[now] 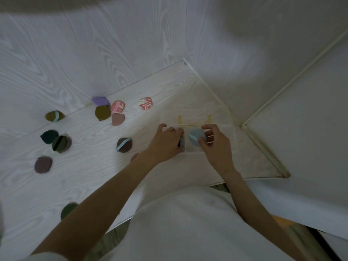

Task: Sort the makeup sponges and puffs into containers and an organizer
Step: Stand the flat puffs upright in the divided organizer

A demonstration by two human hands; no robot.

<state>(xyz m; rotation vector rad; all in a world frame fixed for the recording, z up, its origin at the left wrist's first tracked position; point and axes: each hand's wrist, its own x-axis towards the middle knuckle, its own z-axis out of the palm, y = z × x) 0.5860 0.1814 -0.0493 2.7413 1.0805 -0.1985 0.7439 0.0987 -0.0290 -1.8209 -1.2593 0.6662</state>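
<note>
A clear divided organizer [195, 120] lies on the white table, right of centre. My right hand [214, 146] pinches a pale blue-grey puff [195, 138] with a light blue strap, held over a compartment. My left hand [166, 144] rests on the organizer's left side, its fingers curled around a small dark item [182, 143] that is mostly hidden. Loose puffs lie to the left: a brown one with a blue strap [124, 145], two pink patterned ones [145, 103] [117, 107], a purple one [100, 100], an olive one [102, 113].
More puffs lie at the far left: olive with blue strap [54, 116], dark teal [49, 136], green [60, 143], mauve [43, 164], dark green [68, 210] near my left forearm. White walls close in behind and on the right. The table edge [263, 178] runs along the front right.
</note>
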